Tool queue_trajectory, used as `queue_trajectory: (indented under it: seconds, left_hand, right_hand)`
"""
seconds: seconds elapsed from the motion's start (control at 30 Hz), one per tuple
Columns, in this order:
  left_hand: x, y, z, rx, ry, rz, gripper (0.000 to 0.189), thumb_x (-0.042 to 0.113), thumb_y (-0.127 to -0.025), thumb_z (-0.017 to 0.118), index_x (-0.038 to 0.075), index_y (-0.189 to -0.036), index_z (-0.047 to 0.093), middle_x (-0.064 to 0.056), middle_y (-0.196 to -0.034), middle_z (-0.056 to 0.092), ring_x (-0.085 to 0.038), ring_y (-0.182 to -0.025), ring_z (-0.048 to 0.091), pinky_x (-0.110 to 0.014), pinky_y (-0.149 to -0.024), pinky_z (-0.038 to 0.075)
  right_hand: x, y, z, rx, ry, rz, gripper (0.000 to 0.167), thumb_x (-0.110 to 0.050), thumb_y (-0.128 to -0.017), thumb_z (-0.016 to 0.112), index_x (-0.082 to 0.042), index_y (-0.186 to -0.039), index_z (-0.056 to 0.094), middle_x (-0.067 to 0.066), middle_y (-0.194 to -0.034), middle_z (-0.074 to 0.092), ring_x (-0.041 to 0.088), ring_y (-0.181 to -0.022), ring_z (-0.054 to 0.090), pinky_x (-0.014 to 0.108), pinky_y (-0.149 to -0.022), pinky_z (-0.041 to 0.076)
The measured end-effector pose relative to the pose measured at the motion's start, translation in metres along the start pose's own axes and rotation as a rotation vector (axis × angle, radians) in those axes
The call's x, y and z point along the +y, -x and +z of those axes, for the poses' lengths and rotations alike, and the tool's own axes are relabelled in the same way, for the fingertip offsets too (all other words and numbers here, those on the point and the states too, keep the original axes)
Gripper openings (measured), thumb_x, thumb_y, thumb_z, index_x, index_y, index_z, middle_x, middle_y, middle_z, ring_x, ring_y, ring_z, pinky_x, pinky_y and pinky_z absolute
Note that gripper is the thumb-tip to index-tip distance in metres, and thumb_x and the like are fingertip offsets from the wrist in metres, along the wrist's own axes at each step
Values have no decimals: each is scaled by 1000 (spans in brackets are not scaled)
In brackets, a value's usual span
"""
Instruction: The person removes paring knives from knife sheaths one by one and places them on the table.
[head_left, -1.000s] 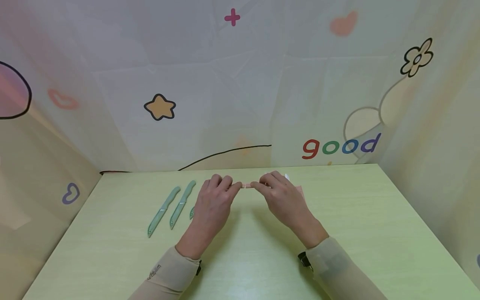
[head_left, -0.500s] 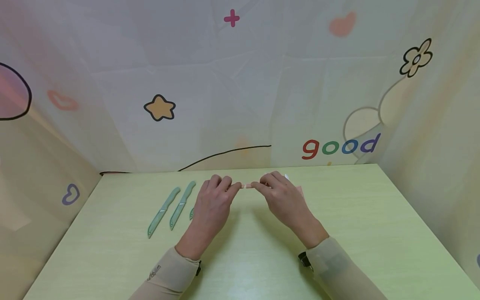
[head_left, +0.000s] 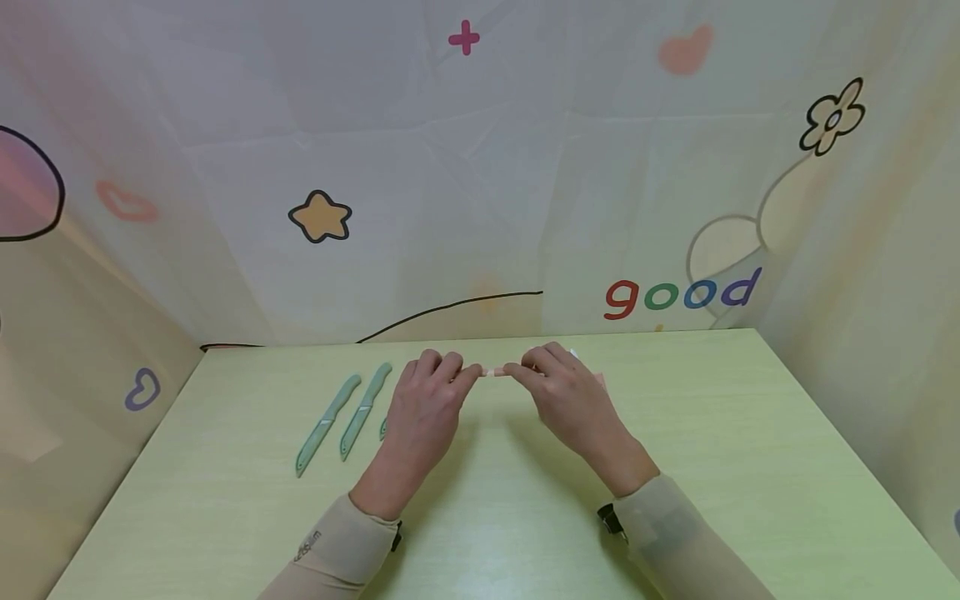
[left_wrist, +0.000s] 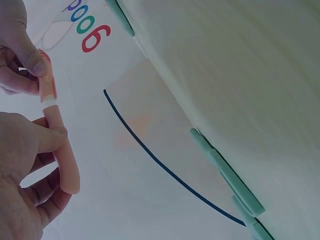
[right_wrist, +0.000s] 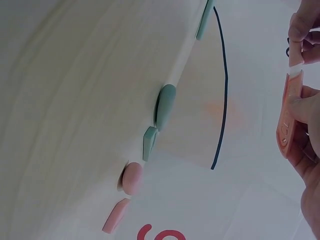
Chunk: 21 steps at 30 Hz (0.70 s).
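Observation:
Both hands hold a small peach-coloured knife above the far part of the table. My left hand pinches its smooth curved handle between thumb and fingers. With thumb and fingers, my right hand grips the knife's peach sheath, which has cutouts near its far end. A short white band of blade shows between handle and sheath. The two parts lie in one line, and the rest of the blade is hidden inside the sheath.
Two green sheathed knives lie on the table to the left; a third green piece is mostly behind my left hand. A pink piece shows beyond my right hand. A printed curtain stands behind the table.
The white band between handle and sheath looks slightly wider, as my right hand has shifted a touch to the right. The left hand stays nearly still.

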<state>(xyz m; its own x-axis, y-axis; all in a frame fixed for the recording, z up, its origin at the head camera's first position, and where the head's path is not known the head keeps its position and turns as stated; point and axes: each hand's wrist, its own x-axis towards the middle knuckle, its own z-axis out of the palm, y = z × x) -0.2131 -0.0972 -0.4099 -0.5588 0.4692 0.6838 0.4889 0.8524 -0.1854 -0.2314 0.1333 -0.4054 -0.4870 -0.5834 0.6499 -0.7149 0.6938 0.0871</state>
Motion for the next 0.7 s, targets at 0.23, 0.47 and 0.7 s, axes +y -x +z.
queue_trajectory:
  seconds: [0.23,0.47,0.7]
  left_hand:
    - [-1,0,0,11,2,-3,31,-8,-89,76,14,-110,81,-3,-92,63,-25,-84,51,-35,-67,49]
    - [-2,0,-1,7,4,-3,31,-9,-89,76,13,-110,81,-3,-92,63,-25,-83,51,-35,-67,49]
    - [-2,0,-2,-11,21,-16,30,-7,-90,78,13,-112,81,-4,-93,64,-25,-84,51,-36,-67,48]
  right_hand:
    - [1,0,-1,0,4,-1,41,16,-81,81,-10,-113,81,4,-95,65,24,-96,63,30,-75,56]
    - [2,1,-1,-2,4,-2,41,16,-82,80,-11,-113,81,3,-96,64,23,-96,63,29,-69,56]
    - [4,1,0,-22,9,7,43,15,-82,79,-11,-116,80,3,-96,65,23,-96,62,29,-73,57]
